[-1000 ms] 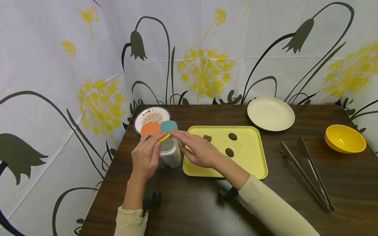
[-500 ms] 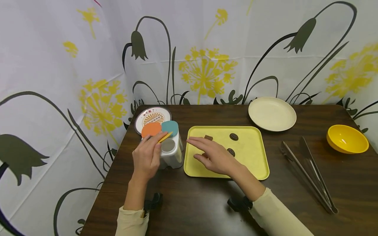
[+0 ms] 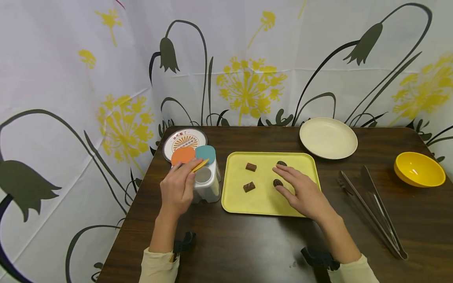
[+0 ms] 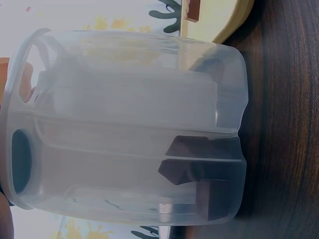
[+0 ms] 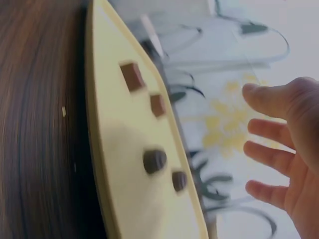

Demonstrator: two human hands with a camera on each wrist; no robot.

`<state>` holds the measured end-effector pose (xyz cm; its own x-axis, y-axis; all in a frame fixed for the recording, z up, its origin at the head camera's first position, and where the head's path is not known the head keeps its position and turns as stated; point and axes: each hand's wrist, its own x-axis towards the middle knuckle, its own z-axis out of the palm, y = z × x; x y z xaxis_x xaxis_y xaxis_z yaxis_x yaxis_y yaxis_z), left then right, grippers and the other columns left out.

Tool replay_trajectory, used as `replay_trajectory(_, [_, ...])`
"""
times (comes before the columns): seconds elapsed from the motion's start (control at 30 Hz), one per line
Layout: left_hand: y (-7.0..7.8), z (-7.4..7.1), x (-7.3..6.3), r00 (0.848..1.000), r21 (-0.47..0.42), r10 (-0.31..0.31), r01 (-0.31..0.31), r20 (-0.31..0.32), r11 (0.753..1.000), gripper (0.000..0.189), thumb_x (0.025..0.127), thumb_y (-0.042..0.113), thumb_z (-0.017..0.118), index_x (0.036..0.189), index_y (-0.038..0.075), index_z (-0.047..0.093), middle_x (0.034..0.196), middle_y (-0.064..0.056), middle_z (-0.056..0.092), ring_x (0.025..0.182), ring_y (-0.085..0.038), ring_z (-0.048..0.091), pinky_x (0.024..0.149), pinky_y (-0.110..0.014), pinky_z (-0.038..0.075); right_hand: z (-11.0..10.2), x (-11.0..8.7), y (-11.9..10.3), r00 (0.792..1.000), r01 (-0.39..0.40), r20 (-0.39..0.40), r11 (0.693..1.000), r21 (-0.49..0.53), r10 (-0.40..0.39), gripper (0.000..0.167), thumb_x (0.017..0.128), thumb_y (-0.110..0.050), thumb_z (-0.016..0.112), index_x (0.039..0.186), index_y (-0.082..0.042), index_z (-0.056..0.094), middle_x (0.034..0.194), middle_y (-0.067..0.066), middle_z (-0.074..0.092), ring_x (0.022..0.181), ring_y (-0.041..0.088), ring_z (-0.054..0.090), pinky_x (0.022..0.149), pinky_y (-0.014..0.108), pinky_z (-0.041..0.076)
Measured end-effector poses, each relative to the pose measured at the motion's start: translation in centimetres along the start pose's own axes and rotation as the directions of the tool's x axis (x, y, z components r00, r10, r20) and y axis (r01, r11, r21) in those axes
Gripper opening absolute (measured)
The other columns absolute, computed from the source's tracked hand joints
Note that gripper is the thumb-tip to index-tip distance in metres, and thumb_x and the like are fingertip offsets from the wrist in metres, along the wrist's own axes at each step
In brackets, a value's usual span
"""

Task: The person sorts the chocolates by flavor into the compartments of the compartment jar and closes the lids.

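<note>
My left hand (image 3: 177, 190) pinches the raised yellow lid (image 3: 200, 165) of a translucent plastic container (image 3: 209, 190), leaving one round opening uncovered. Orange (image 3: 183, 154) and teal (image 3: 206, 152) lids cover other parts of its top. Through the container's wall, the left wrist view shows several dark chocolate pieces (image 4: 187, 171) at the bottom. My right hand (image 3: 306, 196) hovers over the right side of the yellow tray (image 3: 262, 208), fingers spread and holding nothing. Two square chocolates (image 3: 249, 186) lie left on the tray; two round dark chocolates (image 3: 277, 182) lie by my right fingertips.
Behind the container is a printed white plate (image 3: 168, 147). A cream plate (image 3: 329, 137) sits at the back right, with metal tongs (image 3: 383, 220) and a yellow bowl (image 3: 419, 169) further right. A patterned curtain (image 3: 247, 39) hangs behind the dark wooden table (image 3: 240, 247).
My right hand has moved right, from beside the yellow lid to over the tray's right side, uncovering the square chocolates. My left hand stays at the lid.
</note>
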<state>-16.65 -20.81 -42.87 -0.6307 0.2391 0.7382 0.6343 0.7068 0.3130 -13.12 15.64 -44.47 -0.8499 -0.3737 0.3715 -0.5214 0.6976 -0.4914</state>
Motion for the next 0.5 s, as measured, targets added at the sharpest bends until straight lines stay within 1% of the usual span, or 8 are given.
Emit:
replay_trajectory(0.17, [0.0, 0.1, -0.1, 1.0, -0.004, 0.003, -0.003, -0.003, 1.0, 0.042, 0.102, 0.033, 0.038, 0.125, 0.015, 0.068, 0.117, -0.002, 0.07, 0.108, -0.02, 0.066, 0.099, -0.051, 0.044, -1.8, -2.9, 1.7, 0.994, -0.103, -0.047, 0.994, -0.029, 0.102, 0.058, 0.09, -0.017, 0.07, 0.144, -0.012, 0.049, 0.145, 0.011, 0.049, 0.129, 0.036, 0.048, 0.099, 0.056, 0.038])
replay_trajectory(0.3, [0.0, 0.0, 0.0, 1.0, -0.007, 0.008, -0.008, -0.002, 1.0, 0.042, 0.102, 0.033, 0.038, 0.125, 0.015, 0.068, 0.117, -0.002, 0.07, 0.109, -0.02, 0.066, 0.098, -0.052, 0.044, -3.1, -4.8, 3.2, 0.985, -0.131, -0.118, 0.99, -0.047, 0.125, 0.064, 0.085, -0.011, 0.075, 0.143, -0.009, 0.05, 0.143, 0.017, 0.049, 0.125, 0.041, 0.048, 0.096, 0.06, 0.036])
replay_trajectory(0.4, [0.0, 0.0, 0.0, 1.0, -0.006, 0.01, -0.01, 0.002, 1.0, 0.042, 0.102, 0.032, 0.038, 0.125, 0.014, 0.068, 0.117, -0.002, 0.07, 0.109, -0.02, 0.066, 0.098, -0.053, 0.044, -4.1, -6.1, 4.3, 0.974, -0.151, -0.18, 0.986, -0.071, 0.137, 0.069, 0.08, -0.007, 0.078, 0.143, -0.007, 0.05, 0.143, 0.021, 0.048, 0.124, 0.046, 0.046, 0.095, 0.063, 0.035])
replay_trajectory(0.5, [0.0, -0.1, 0.0, 1.0, -0.005, 0.009, -0.009, 0.003, 1.0, 0.041, 0.102, 0.032, 0.039, 0.125, 0.015, 0.068, 0.118, -0.002, 0.07, 0.109, -0.02, 0.066, 0.098, -0.053, 0.044, -5.0, -7.5, 5.1, 0.959, -0.203, -0.22, 0.973, -0.106, 0.176, 0.074, 0.079, -0.007, 0.079, 0.145, -0.006, 0.046, 0.145, 0.024, 0.044, 0.125, 0.051, 0.043, 0.097, 0.067, 0.031])
